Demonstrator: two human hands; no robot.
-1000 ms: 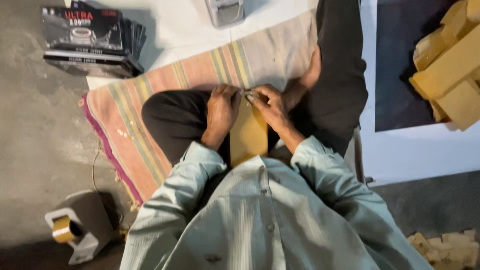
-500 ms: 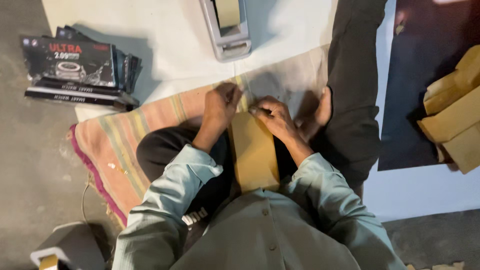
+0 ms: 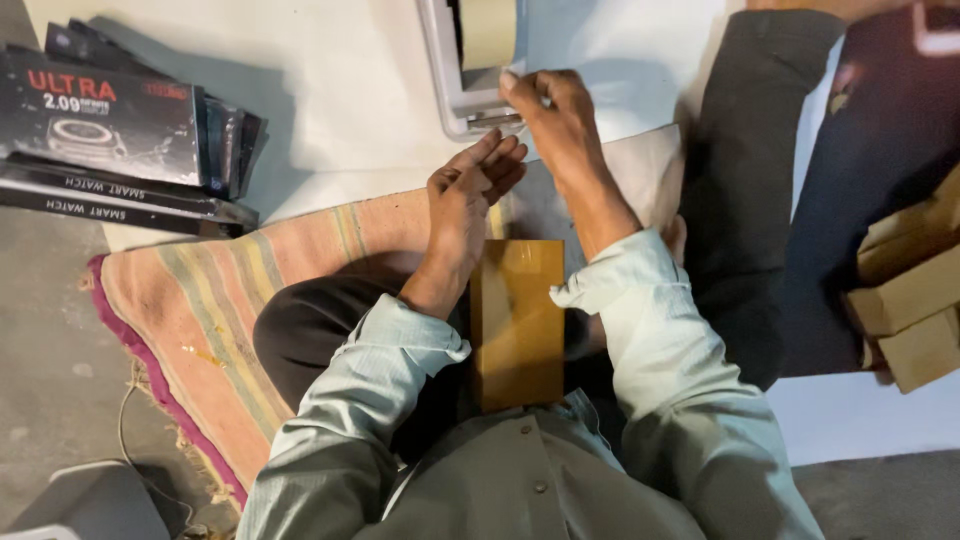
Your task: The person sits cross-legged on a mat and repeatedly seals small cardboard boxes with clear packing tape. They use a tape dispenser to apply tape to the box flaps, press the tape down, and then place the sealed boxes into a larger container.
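Note:
A flat brown cardboard box (image 3: 517, 320), sealed with glossy tape, lies lengthwise on my lap. My left hand (image 3: 468, 195) hovers over the box's far end with its fingers stretched out and apart, holding nothing. My right hand (image 3: 556, 112) reaches forward to a grey tape dispenser (image 3: 447, 70) on the white sheet. Its fingertips pinch the tape end at the dispenser's front edge. A roll of tan tape (image 3: 487, 30) sits in the dispenser.
I sit cross-legged on a striped mat (image 3: 190, 300) over a white sheet (image 3: 330, 100). A stack of black product boxes (image 3: 110, 130) lies at the far left. Several brown cardboard boxes (image 3: 915, 300) are piled at the right, and a grey object (image 3: 80, 505) sits at the lower left.
Both hands have left the box's far end. My right hand has moved forward to the tape dispenser, and my left hand has opened. The view has tilted closer to the dispenser.

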